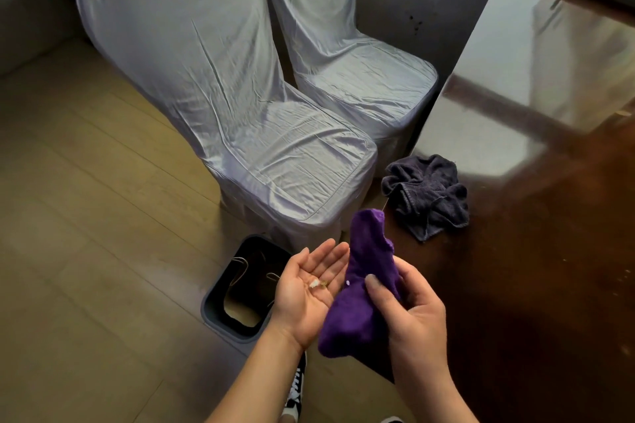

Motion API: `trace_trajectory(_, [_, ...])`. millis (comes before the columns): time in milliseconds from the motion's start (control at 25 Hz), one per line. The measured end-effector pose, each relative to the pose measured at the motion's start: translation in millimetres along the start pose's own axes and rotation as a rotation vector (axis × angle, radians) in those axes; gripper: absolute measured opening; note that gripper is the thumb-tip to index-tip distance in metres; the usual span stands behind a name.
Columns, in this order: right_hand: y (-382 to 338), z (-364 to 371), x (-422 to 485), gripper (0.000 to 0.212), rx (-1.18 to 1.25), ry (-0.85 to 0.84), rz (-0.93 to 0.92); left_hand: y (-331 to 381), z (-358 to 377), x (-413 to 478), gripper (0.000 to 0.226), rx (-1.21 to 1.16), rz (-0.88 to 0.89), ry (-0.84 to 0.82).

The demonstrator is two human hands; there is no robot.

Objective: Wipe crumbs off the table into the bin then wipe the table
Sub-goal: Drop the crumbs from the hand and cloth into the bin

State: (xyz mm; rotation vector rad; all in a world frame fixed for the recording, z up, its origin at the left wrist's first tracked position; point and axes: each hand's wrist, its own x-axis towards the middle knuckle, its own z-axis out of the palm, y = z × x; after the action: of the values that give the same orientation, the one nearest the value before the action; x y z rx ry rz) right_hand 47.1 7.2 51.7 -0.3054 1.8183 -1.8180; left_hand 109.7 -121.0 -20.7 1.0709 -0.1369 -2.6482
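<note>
Few crumbs (318, 284) lie in the open left grip (311, 288); right grip (409, 316) clutches the purple cloth (360, 285) beside it

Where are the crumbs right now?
In the head view, the crumbs lie in the open palm of the left hand, beside the purple cloth held by the right hand, near the bin.

2 hands: left hand (311, 288) palm up, right hand (414, 316). 2 cloths: purple cloth (360, 285), dark cloth (427, 194). 2 covered chairs: near chair (220, 106), far chair (343, 55). 1 bin (237, 285). 1 table (536, 216). Approx 2 crumbs (318, 283) on left palm; exact no. unclear. 2 shoes, partly cut off: shoe w/ laces (296, 388), 2nd shoe (391, 420).
</note>
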Motion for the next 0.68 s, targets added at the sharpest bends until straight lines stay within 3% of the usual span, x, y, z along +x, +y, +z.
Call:
trace_trajectory(120, [10,13,13,0.044,-0.245,-0.043,-0.044,1,6,-5,0.044,0.025,-0.049,-0.041])
trace_trajectory(280, [14,18,22,0.052,-0.172,-0.082,-0.015,2,8,-9,0.042,-0.005,-0.075,-0.104])
trace_trajectory(480, [12,9,25,0.034,0.268,0.048,0.185,-1,-2,-3,0.037,0.013,0.008,0.006])
trace_trajectory(680, [2,8,26,0.035,0.519,0.117,0.408,1,-2,-10,0.046,0.033,0.019,-0.056])
